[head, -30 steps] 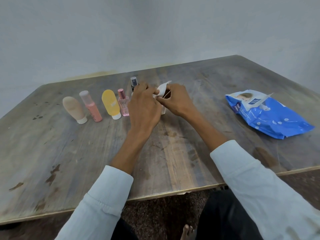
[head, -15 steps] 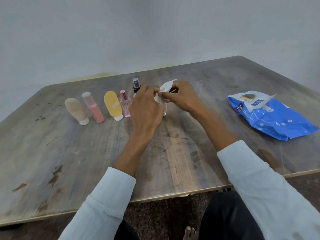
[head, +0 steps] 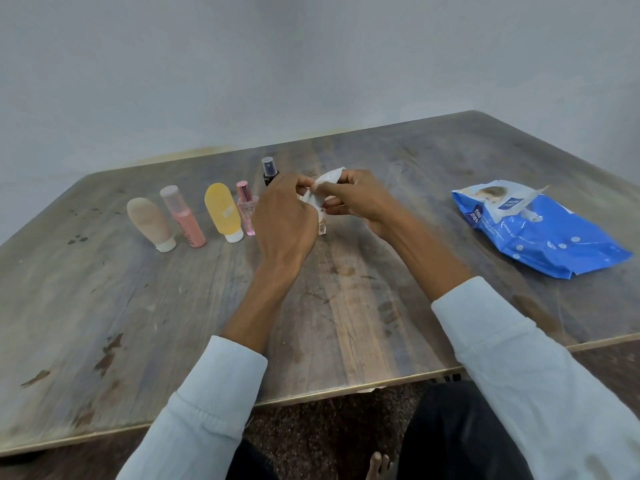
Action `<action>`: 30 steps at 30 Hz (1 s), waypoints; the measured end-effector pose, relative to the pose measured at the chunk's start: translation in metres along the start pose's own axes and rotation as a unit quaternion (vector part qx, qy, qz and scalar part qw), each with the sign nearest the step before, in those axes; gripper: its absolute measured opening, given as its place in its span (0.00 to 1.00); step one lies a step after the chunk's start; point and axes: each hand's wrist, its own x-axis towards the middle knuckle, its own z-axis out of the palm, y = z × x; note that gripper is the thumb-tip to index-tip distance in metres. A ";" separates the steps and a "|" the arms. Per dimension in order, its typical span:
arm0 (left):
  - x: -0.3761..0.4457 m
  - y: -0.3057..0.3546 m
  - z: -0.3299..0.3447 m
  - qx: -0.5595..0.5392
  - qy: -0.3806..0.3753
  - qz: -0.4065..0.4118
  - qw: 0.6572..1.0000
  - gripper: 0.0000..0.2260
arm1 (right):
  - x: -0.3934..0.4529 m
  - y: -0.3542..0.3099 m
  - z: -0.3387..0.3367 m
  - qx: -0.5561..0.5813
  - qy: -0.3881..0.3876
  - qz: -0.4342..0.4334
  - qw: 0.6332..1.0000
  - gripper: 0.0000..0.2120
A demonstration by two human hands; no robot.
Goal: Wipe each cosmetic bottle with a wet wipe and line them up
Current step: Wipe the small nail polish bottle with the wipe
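Both hands meet over the middle of the bench (head: 346, 306), a little toward twelve o'clock. The left hand (head: 282, 216) has its fingers curled round a small bottle (head: 322, 228), of which only the pale lower end shows, poking out below the knuckles; its long axis looks roughly upright, base toward the bench, though whether the base touches the wood cannot be told. The right hand (head: 360, 199) pinches a white wipe (head: 320, 192) that is wrapped against the upper part of that bottle, so the bottle lies between the two hands, at the right hand's nine o'clock and just at the left hand's fingertips. The step in hand looks like the wiping of this bottle. At nine o'clock from the hands stands the row already lined up: a beige tube (head: 149, 220), a pink bottle (head: 183, 216), a yellow tube (head: 223, 213), a perfume bottle (head: 247, 209), and a black spray bottle (head: 270, 171) right behind the left hand. The free place in the row seems to lie just past that spray bottle, beneath the hands, so the left hand, nearer the row and already holding, is best set to stand the bottle down. The blue wipes pack (head: 540, 230) lies well apart at three o'clock.
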 end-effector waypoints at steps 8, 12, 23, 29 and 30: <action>0.005 -0.010 0.007 0.033 -0.007 -0.024 0.999 0.09 | -0.001 0.000 -0.004 0.114 0.021 0.049 0.992 0.13; 0.004 -0.009 0.006 0.046 -0.010 -0.014 0.999 0.11 | -0.001 -0.003 -0.006 0.139 0.032 0.053 0.988 0.13; 0.002 -0.017 0.011 0.059 -0.021 0.010 0.998 0.11 | 0.003 -0.009 -0.025 0.197 0.126 0.065 0.970 0.11; 0.004 -0.021 0.013 0.068 -0.038 0.013 0.997 0.06 | -0.001 -0.007 -0.021 0.107 0.109 0.063 0.986 0.09; 0.004 -0.022 0.013 0.057 -0.049 0.015 0.997 0.05 | -0.001 -0.006 -0.023 0.066 0.125 0.046 0.989 0.06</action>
